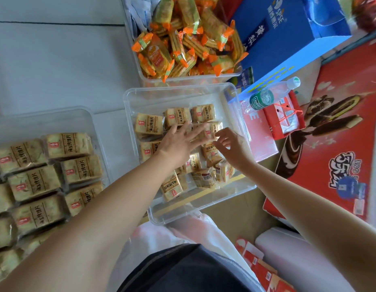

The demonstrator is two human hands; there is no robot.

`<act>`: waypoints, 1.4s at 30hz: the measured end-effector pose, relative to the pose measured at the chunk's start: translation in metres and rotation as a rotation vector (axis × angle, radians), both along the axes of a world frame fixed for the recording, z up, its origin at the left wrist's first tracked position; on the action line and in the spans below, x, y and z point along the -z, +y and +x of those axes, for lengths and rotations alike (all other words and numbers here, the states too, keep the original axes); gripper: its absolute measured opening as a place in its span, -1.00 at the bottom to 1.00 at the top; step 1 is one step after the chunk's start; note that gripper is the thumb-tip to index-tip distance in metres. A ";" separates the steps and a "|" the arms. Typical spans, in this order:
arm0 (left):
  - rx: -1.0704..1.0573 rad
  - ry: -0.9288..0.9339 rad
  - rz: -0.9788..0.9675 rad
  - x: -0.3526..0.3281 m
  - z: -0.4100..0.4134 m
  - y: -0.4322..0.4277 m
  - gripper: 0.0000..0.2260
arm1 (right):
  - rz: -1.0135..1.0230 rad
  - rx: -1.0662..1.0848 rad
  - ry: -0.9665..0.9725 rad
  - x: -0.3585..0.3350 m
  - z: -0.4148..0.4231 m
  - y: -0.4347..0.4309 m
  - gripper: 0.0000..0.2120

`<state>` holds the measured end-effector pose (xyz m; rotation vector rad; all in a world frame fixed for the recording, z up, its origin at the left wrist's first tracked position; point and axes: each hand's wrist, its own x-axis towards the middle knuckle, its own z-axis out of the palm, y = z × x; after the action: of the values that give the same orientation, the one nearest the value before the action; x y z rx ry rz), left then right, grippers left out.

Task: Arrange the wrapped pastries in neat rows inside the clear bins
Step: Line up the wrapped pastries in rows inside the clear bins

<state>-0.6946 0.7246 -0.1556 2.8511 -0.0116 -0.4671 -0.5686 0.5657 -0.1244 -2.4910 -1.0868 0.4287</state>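
Squaring a row in the bin [130,106]
I'm pressing wide left fingers [195,132] flat while right fingers [221,133], grip unclear, are nudging one pastry [212,129] flush.

Person, seen from the head camera. Left hand [178,142] and right hand [231,144]: bare. Left forearm [98,218] and right forearm [309,197]: uncovered along the whole visible length. Dark garment [182,270], bottom centre: charcoal to navy cloth with a line of pale stitching along a curved seam. Pale cloth [153,234], just above it: white, faintly pink, thin and creased; whether it is clothing cannot be told.
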 end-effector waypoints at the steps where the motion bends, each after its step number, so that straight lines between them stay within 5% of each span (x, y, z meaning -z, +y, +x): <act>1: -0.006 -0.005 -0.011 0.000 0.001 0.000 -0.28 | -0.085 -0.008 0.023 0.000 -0.003 -0.002 -0.83; 8: -0.006 -0.043 -0.026 -0.005 0.006 0.007 -0.24 | -0.453 -0.057 0.271 0.002 -0.014 -0.003 -0.49; 19: 0.036 -0.039 0.010 0.003 0.004 0.009 -0.18 | -0.530 0.167 0.378 0.014 -0.020 0.015 -0.50; 26: 0.069 0.014 0.036 0.002 0.005 0.009 -0.15 | -0.599 0.096 0.374 0.013 -0.021 0.005 -0.66; 30: 0.070 0.027 0.017 0.005 0.007 0.005 -0.24 | -0.323 0.085 0.094 0.002 -0.020 -0.002 -0.88; 33: 0.086 -0.005 -0.010 0.008 0.005 0.007 -0.28 | -0.080 0.057 -0.076 0.003 -0.015 0.004 -0.71; 36: 0.029 -0.037 -0.041 0.004 -0.001 0.009 -0.27 | -0.199 -0.057 -0.042 0.010 -0.012 0.015 -0.52; 42: -0.057 0.131 0.192 0.012 -0.021 0.005 -0.36 | -0.172 0.019 -0.057 0.018 -0.014 0.028 -0.66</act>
<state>-0.7157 0.7294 -0.1672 2.9903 0.1463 -0.6759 -0.5825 0.5940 -0.1427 -2.6759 -1.0885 0.4665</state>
